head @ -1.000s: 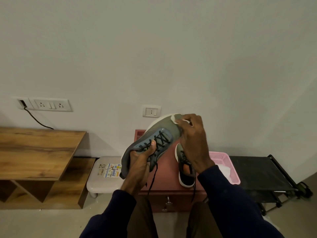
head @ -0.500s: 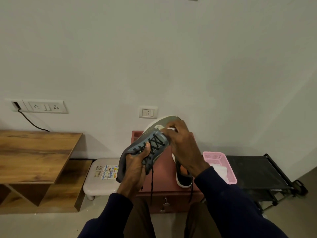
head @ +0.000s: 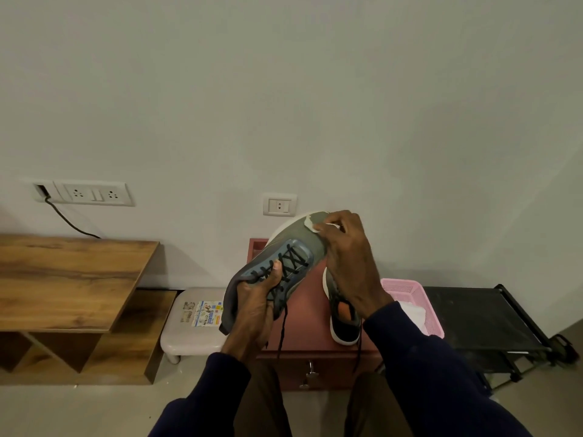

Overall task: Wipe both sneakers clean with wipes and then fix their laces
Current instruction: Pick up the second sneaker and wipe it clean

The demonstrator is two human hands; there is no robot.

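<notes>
I hold a grey-green sneaker point(head: 293, 244) with black laces in the air, toe pointing up and away. My left hand point(head: 257, 305) grips it at the tongue and collar, thumb on the laces. My right hand point(head: 348, 263) presses a small white wipe point(head: 310, 223) against the toe. One loose black lace end hangs down below the shoe. The second sneaker point(head: 342, 313) lies on the red cabinet point(head: 307, 307), partly hidden behind my right wrist.
A pink basket point(head: 410, 288) holding white wipes stands right of the cabinet, beside a black rack point(head: 479, 313). A white stool point(head: 189, 329) with a printed packet sits left of the cabinet. A wooden shelf unit point(head: 69, 279) fills the left.
My right hand with the wipe slid down from the toe toward the laces, then back up to the toe tip. The left hand kept its grip on the sneaker.
</notes>
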